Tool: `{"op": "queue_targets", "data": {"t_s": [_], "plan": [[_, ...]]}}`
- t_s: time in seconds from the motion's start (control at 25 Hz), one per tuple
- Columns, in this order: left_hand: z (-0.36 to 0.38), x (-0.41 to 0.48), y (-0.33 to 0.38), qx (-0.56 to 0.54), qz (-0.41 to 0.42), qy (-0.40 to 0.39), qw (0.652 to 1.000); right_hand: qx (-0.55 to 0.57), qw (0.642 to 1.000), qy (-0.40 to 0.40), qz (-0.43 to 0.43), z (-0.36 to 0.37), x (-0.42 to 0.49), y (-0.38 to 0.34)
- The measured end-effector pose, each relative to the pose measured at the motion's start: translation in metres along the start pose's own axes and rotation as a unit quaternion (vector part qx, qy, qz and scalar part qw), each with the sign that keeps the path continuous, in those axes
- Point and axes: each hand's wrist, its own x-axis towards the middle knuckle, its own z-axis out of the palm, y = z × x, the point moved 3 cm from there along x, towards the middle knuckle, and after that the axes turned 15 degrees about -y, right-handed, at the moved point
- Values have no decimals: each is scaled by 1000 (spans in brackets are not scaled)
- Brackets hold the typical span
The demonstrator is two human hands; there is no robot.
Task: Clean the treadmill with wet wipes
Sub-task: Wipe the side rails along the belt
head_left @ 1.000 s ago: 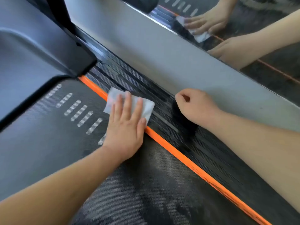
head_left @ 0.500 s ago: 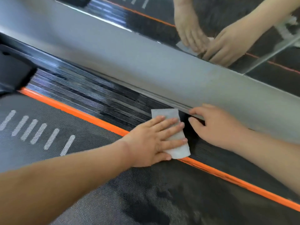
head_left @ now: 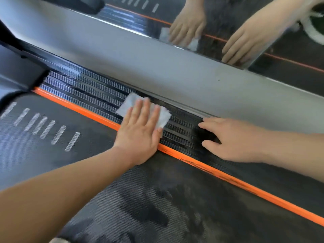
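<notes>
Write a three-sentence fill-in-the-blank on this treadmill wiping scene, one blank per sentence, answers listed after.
1. The left hand presses a white ____ flat on the ribbed black side rail.
2. The strip between that rail and the belt is coloured ____.
3. The right hand rests on the rail and holds ____.
Missing words: wipe; orange; nothing.

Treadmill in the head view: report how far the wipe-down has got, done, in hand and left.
Done, probably: the belt shows dark damp-looking patches, as if wiped. In hand: the left hand presses the wipe flat on the ribbed side rail. Left, by the look of it: the rail stretch where the right hand rests, and the scuffed orange strip.
</notes>
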Motion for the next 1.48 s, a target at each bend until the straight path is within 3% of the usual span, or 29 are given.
{"op": "queue_targets", "data": {"t_s": [0.08, 0.16, 0.24, 0.32, 0.4, 0.52, 0.6, 0.72, 0.8, 0.88, 1.0, 1.16, 1.32, 1.48], "plan": [[7, -3, 65, 55, 123, -34, 990, 3, 1000, -5, -17, 12, -17, 8], [15, -13, 119, 124, 246, -76, 958, 15, 999, 15, -33, 30, -30, 21], [15, -9, 128, 164, 300, -74, 937, 38, 998, 38, -20, 53, -39, 40], [9, 4, 98, 147, 229, -34, 962, 62, 996, 66, -7, 74, -43, 57], [2, 12, 49, 82, 72, -30, 994, 95, 990, 103, -15, 85, -44, 65], [1, 11, 28, -18, -47, -49, 998, 96, 986, 134, -19, 83, -43, 67], [6, 5, 62, 12, -11, -51, 999, 103, 984, 145, -6, 74, -39, 68], [26, -17, 132, 118, 200, -62, 971, 116, 980, 163, 16, 63, -31, 70], [34, -24, 140, 169, 272, -50, 946, 137, 975, 177, 10, 60, -28, 67], [36, -22, 108, 173, 267, -18, 948, 151, 970, 190, -14, 62, -24, 58], [32, -22, 33, 144, 186, 8, 972, 128, 972, 192, -52, 70, -18, 41], [19, -25, -28, 96, 89, -11, 991, 103, 975, 182, -76, 67, -9, 22], [27, -30, 7, 70, 67, 8, 995, 121, 974, 184, -62, 58, -5, 22], [35, -31, 87, 128, 201, -20, 971, 126, 971, 198, -53, 59, -7, 16]]}}
